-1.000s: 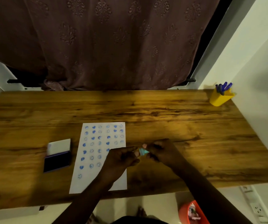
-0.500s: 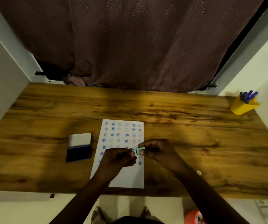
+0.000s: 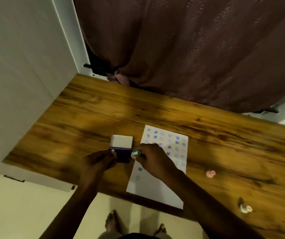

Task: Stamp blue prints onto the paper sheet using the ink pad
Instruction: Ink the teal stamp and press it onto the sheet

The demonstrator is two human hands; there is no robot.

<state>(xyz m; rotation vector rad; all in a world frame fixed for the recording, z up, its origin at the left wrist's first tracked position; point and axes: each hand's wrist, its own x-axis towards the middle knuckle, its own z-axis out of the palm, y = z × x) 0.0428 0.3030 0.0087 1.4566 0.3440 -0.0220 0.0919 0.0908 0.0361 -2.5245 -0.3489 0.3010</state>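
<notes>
Wooden desk below maroon curtain; both hands pinch small teal stamp pieces over ink pad.

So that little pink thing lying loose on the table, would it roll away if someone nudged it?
Probably, a bit. The pink piece looks small and rounded, lying free on the smooth wooden table with nothing against it, so a nudge might send it rolling or skidding. It looks light for its size and easy to pinch. The picture is too blurred to judge its exact shape.
</notes>
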